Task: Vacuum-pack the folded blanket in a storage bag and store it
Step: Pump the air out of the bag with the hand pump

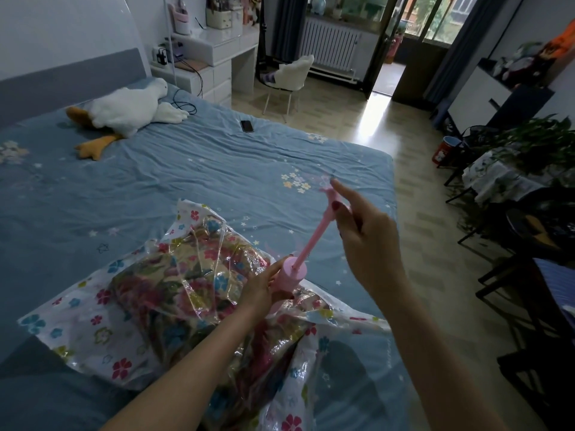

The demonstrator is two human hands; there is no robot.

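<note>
The folded blanket point(174, 287), patterned in red and green flowers, lies inside a clear storage bag point(93, 334) with white flower-printed borders, and the bag rests on the near part of the bed point(186, 169); the plastic over the blanket is loose and creased, standing up in a fold at the far end; a pink hand pump point(291, 275) stands on the bag's right side, tilted, its cylinder low against the plastic and its thin rod point(314, 236) drawn out, slanting up and to the right. The left hand point(264, 290) grips the pump's cylinder, fingers and thumb curled round it; the right hand point(364, 241) holds the top end of the rod, thumb and fingers pinched on the handle with the forefinger stretched out past it, the handle itself blurred. The bed is covered by a blue sheet with small flower and star prints; a white plush goose point(127, 110) with orange feet lies near the headboard, and a dark phone point(247, 126) lies flat toward the bed's far edge, well apart from the bag; beyond the bed stand a white chair point(291, 76) and a radiator point(329, 46) under the window.
</note>
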